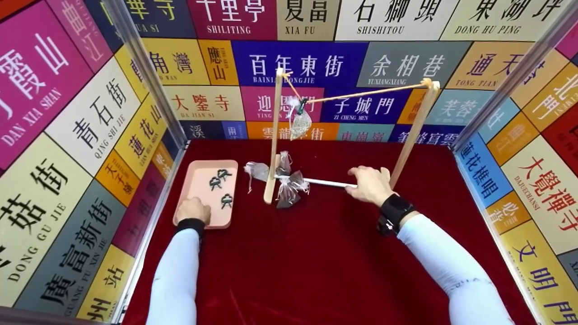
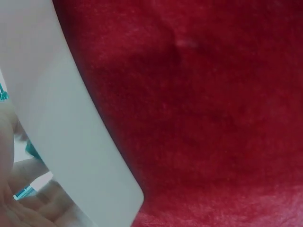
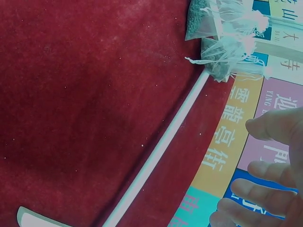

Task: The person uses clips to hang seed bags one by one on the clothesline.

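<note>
My left hand (image 1: 193, 210) reaches into the near left corner of a pink tray (image 1: 232, 193). In the left wrist view its thumb and fingers are bent around a small green clip (image 2: 32, 149), partly hidden by the tray wall. Several dark green clips (image 1: 216, 183) lie elsewhere in the tray. My right hand (image 1: 371, 184), fingers loosely bent and spread apart, is over the right end of a white rod (image 1: 329, 182), by the right wooden post (image 1: 414, 131). In the right wrist view nothing is between those fingers.
An orange cord (image 1: 361, 94) runs between the right post and a left wooden post (image 1: 274, 140). From it hangs a sheer pouch (image 1: 301, 125) at a green clip. More sheer pouches (image 1: 289, 192) lie around the left post's foot. Sign-printed panels (image 1: 298, 63) enclose the red cloth (image 1: 289, 262).
</note>
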`<state>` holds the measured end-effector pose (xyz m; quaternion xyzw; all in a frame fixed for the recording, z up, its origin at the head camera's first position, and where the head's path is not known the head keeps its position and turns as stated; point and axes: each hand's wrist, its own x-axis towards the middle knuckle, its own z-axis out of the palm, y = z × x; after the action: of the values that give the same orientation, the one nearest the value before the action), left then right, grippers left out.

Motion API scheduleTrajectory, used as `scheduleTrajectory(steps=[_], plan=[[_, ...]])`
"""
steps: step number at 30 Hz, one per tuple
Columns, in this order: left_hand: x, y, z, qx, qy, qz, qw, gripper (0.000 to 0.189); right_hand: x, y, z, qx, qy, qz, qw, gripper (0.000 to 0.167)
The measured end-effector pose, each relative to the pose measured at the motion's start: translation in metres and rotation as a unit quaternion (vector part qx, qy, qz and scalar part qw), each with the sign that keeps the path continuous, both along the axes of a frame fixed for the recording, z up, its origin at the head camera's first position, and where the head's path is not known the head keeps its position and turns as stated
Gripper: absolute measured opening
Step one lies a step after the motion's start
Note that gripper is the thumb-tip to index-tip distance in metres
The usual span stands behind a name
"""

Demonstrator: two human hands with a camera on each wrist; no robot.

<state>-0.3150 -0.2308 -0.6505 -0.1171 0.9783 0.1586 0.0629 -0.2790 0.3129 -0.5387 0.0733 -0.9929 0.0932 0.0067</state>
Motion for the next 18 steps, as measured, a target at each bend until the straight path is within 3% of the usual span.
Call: scheduleTrajectory(steps=[7, 10, 11, 12, 17, 18], plan=[[-0.003, -0.001, 0.0, 0.019, 0.011, 0.02, 0.9996, 0.038, 0.002, -0.003, -0.003, -0.004, -0.007, -0.001, 1.0, 0.049], [-0.003, -0.002, 0.001, 0.057, 0.028, 0.024, 0.9977, 0.038, 0.004, -0.003, -0.004, -0.002, -0.011, 0.005, 0.9999, 0.047], [-0.007, -0.004, -0.005, 0.072, 0.049, 0.025, 0.9959, 0.036, 0.004, -0.003, -0.004, -0.003, -0.011, 0.008, 0.9999, 0.046], [-0.014, -0.009, -0.017, 0.101, 0.075, 0.021, 0.9919, 0.035, 0.005, -0.003, -0.005, -0.002, -0.011, 0.012, 0.9999, 0.045], [-0.02, 0.005, -0.003, 0.196, 0.139, 0.009, 0.9706, 0.025, 0.005, -0.004, -0.006, 0.002, -0.011, 0.025, 0.9996, 0.045], [-0.018, 0.01, 0.006, 0.209, 0.14, 0.009, 0.9678, 0.025, 0.005, -0.004, -0.007, -0.001, -0.014, 0.028, 0.9995, 0.045]])
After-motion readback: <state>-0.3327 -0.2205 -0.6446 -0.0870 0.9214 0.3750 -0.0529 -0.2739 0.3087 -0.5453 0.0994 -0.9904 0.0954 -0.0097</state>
